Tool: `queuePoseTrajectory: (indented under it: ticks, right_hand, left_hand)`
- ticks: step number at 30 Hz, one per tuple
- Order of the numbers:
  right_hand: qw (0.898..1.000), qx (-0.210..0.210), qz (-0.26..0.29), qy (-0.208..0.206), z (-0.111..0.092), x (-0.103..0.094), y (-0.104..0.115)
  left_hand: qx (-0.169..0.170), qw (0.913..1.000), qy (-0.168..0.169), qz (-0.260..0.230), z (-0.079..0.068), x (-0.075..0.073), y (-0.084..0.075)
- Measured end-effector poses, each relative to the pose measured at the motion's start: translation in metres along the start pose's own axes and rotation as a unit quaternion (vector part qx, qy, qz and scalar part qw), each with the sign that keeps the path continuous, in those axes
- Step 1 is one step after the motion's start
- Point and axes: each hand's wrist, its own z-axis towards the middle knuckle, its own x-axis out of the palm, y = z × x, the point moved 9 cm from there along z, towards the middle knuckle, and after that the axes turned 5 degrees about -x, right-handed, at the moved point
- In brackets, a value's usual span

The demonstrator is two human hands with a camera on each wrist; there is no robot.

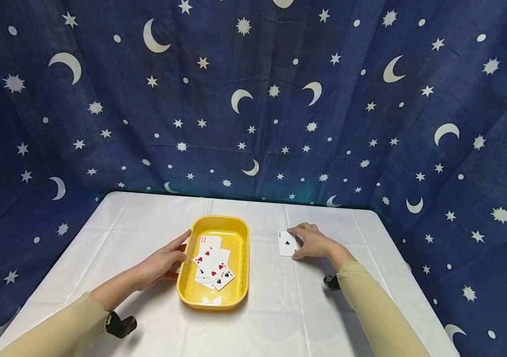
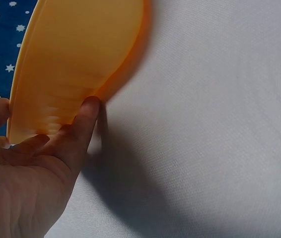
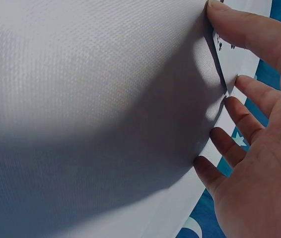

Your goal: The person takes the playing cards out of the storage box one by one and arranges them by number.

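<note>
In the head view, my right hand holds an ace of clubs by its edges between thumb and fingers, low at the white tabletop. The right wrist view shows the card tilted by the thumb, with the other fingers of the hand spread beside it. My left hand touches the left side of a yellow tray. Its fingers rest against the tray's outer wall and rim. Several face-up playing cards, red and black, lie overlapping inside the tray.
A white cloth covers the table. Behind and around it hangs a dark blue curtain with moons and stars. Black wrist devices sit below both forearms.
</note>
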Motion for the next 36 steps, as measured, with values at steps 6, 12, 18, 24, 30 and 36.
queuePoseTrajectory:
  ticks: [6, 12, 18, 24, 30, 36]
  right_hand:
    - [1.000, -0.002, -0.006, 0.004, 0.000, 0.000, 0.001]
    - [1.000, -0.006, -0.005, 0.005, 0.000, 0.000, 0.000]
    - [1.000, -0.013, -0.006, 0.006, 0.000, 0.001, 0.000]
    - [1.000, -0.022, 0.011, -0.001, 0.000, -0.001, -0.001]
    - [0.998, -0.032, 0.046, -0.023, -0.005, -0.007, 0.002]
    - [0.996, -0.056, 0.057, -0.044, -0.008, -0.017, 0.015]
  left_hand:
    - [0.001, 1.0000, 0.000, -0.001, 0.000, 0.000, 0.001]
    - [-0.002, 1.0000, -0.005, 0.001, 0.001, 0.000, 0.001]
    - [-0.002, 1.0000, -0.006, 0.000, 0.001, 0.000, 0.002]
    - [0.000, 1.0000, -0.009, 0.001, 0.001, 0.000, 0.002]
    - [0.001, 0.9999, -0.011, 0.003, 0.000, 0.000, 0.002]
    - [0.002, 1.0000, -0.009, 0.002, 0.000, 0.000, 0.003]
